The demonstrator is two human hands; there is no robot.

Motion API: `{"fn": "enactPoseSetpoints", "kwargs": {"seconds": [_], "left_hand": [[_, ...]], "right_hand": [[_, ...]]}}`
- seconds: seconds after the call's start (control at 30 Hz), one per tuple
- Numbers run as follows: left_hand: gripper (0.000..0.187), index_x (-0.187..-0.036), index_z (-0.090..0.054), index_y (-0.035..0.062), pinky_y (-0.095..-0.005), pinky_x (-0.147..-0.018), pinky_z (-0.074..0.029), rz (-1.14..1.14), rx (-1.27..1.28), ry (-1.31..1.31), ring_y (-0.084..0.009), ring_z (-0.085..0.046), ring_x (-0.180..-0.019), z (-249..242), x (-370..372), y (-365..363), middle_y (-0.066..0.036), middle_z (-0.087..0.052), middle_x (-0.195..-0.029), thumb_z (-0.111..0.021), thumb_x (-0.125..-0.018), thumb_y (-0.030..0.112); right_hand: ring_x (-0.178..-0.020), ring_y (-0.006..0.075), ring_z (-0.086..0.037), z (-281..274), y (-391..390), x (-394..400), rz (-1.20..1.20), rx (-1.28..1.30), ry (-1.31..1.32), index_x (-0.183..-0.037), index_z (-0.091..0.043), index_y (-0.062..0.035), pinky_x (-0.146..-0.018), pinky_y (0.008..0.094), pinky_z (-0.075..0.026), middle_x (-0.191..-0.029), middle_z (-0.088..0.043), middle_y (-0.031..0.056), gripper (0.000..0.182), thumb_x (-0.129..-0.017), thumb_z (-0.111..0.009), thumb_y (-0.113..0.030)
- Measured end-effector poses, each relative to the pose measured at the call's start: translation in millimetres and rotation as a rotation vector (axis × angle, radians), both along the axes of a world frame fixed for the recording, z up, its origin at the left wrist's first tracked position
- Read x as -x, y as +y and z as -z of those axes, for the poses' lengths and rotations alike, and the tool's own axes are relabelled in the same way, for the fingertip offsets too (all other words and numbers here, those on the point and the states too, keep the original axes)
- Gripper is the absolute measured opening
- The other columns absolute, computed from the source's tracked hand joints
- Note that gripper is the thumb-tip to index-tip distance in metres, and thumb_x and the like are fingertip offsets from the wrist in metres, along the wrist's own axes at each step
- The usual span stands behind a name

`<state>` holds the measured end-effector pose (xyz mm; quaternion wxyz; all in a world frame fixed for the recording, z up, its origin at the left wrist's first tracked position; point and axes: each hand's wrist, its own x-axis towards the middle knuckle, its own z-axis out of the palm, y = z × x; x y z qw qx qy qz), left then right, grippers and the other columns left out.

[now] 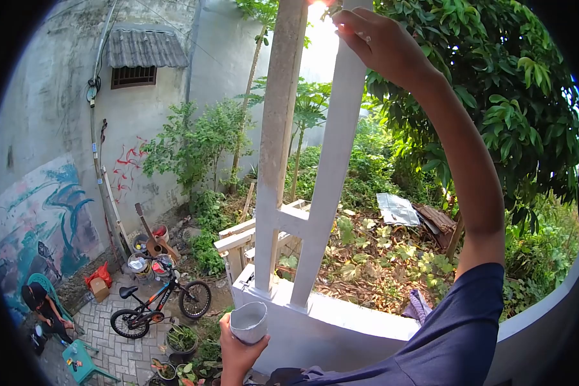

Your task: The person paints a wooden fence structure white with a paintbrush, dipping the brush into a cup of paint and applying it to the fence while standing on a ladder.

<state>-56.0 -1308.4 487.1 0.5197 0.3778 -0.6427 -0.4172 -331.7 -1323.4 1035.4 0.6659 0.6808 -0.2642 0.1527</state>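
Note:
My left hand [241,350] is wrapped round a cut-off plastic cup [249,321] with a jagged rim and greyish-white stains. Some pale liquid seems to lie inside it. High up, my right hand [383,42] reaches to the top of a white-painted post [333,148], its fingers bent and pressed together. Glare hides what they hold, if anything. Beside that post stands a second post [283,83], bare and grey above, white lower down. A short white crosspiece [292,222] joins the two above a white low wall [341,328].
Below on the left are a bicycle [154,309], a guitar [157,244], buckets [137,262], potted plants [182,338] and a green plastic table [83,363]. A seated person [45,309] is near the painted wall. Leafy branches [495,96] hang at right; a cloth [418,305] lies on the ledge.

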Motion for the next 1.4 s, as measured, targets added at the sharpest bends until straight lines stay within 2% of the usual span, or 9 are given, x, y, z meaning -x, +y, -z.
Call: {"fn": "enactPoseSetpoints", "kwargs": {"seconds": [0.03, 0.1, 0.23, 0.5, 0.77, 1.1, 1.2, 1.3, 1.4], "left_hand": [[0.091, -0.135, -0.039, 0.0019, -0.0413, -0.096, -0.053, -0.004, -0.005, 0.001, -0.0273, -0.066, -0.111, 0.9, -1.0, -1.8, -0.017, -0.063, -0.12, -0.094, -0.063, 0.016], [0.092, -0.135, -0.039, 0.0019, -0.0412, -0.096, -0.053, -0.032, 0.024, -0.028, -0.0272, -0.065, -0.111, 4.4, -4.4, -4.2, -0.017, -0.062, -0.121, -0.094, -0.063, 0.016], [0.093, -0.136, -0.039, 0.0021, -0.0416, -0.096, -0.053, -0.053, -0.033, -0.038, -0.0278, -0.065, -0.111, -7.6, -8.8, -1.0, -0.018, -0.061, -0.121, -0.094, -0.062, 0.017], [0.094, -0.136, -0.04, 0.0019, -0.0434, -0.095, -0.053, -0.085, 0.026, -0.047, -0.0316, -0.066, -0.111, 1.4, -10.5, -8.5, -0.02, -0.063, -0.12, -0.095, -0.061, 0.018], [0.092, -0.136, -0.039, 0.0016, -0.0426, -0.094, -0.055, -0.072, 0.014, -0.05, -0.0295, -0.068, -0.11, -16.0, -10.5, -1.9, -0.02, -0.064, -0.12, -0.093, -0.063, 0.015], [0.09, -0.137, -0.039, 0.0034, -0.0412, -0.094, -0.055, -0.057, -0.034, 0.016, -0.0263, -0.066, -0.11, -11.6, -12.2, -5.9, -0.018, -0.063, -0.122, -0.092, -0.064, 0.01], [0.091, -0.138, -0.039, 0.0042, -0.0409, -0.094, -0.055, -0.041, -0.051, 0.005, -0.025, -0.065, -0.111, -8.5, -14.4, -8.9, -0.017, -0.063, -0.124, -0.092, -0.064, 0.009], [0.091, -0.138, -0.039, 0.0048, -0.0406, -0.095, -0.054, -0.025, -0.109, 0.065, -0.0242, -0.064, -0.111, -5.8, -13.9, -9.9, -0.017, -0.062, -0.124, -0.092, -0.064, 0.008], [0.091, -0.138, -0.039, 0.0052, -0.0405, -0.097, -0.053, -0.038, -0.119, 0.071, -0.0242, -0.064, -0.113, -5.1, -13.9, -9.8, -0.016, -0.062, -0.125, -0.092, -0.064, 0.008]], "right_hand": [[-0.071, 0.0235, -0.072, 14.5, 3.1, -4.3, 0.003, -0.051, -0.004, -0.114, -0.065, -0.004, -0.067, 0.037, -0.059, -0.093, -0.072, 0.0112, 0.018, -0.102, -0.064, -0.017], [-0.07, 0.0249, -0.066, 50.5, 9.8, -11.0, -0.012, -0.247, -0.143, -0.115, -0.064, -0.0074, -0.065, 0.038, -0.054, -0.09, -0.065, 0.0099, 0.016, -0.102, -0.065, -0.018], [-0.064, 0.0286, -0.067, 126.7, 21.2, -26.5, -0.053, -0.514, -0.206, -0.108, -0.066, -0.0042, -0.059, 0.0412, -0.056, -0.077, -0.064, 0.0104, 0.014, -0.099, -0.067, -0.015], [-0.072, 0.0182, -0.067, 240.7, 33.2, -20.2, 0.078, -0.662, -0.14, -0.109, -0.062, -0.0073, -0.055, 0.0322, -0.056, -0.086, -0.056, 0.0045, 0.025, -0.091, -0.074, -0.02], [-0.071, 0.0204, -0.068, 320.3, 37.7, -9.7, 0.038, -0.884, -0.211, -0.115, -0.059, -0.0058, -0.051, 0.0338, -0.055, -0.094, -0.058, 0.0061, 0.036, -0.084, -0.077, -0.013], [-0.064, 0.0258, -0.065, 390.7, 33.4, -4.0, -0.099, -1.111, -0.483, -0.112, -0.06, -0.0085, -0.053, 0.0352, -0.056, -0.085, -0.06, 0.0056, 0.023, -0.092, -0.071, -0.008], [-0.073, 0.0354, -0.068, 401.8, 30.6, -0.2, -0.083, -1.314, -0.741, -0.115, -0.06, -0.0085, -0.064, 0.0448, -0.059, -0.095, -0.061, 0.0105, 0.018, -0.099, -0.064, -0.017], [-0.074, 0.0353, -0.068, 372.2, 27.5, 9.1, 0.033, -1.245, -0.715, -0.114, -0.061, -0.0066, -0.065, 0.0432, -0.058, -0.096, -0.064, 0.0123, 0.017, -0.1, -0.064, -0.016], [-0.072, 0.0286, -0.068, 309.9, 22.7, 15.3, -0.104, -1.04, -0.715, -0.112, -0.063, -0.0032, -0.063, 0.0369, -0.055, -0.092, -0.067, 0.0129, 0.017, -0.097, -0.069, -0.009]]}}
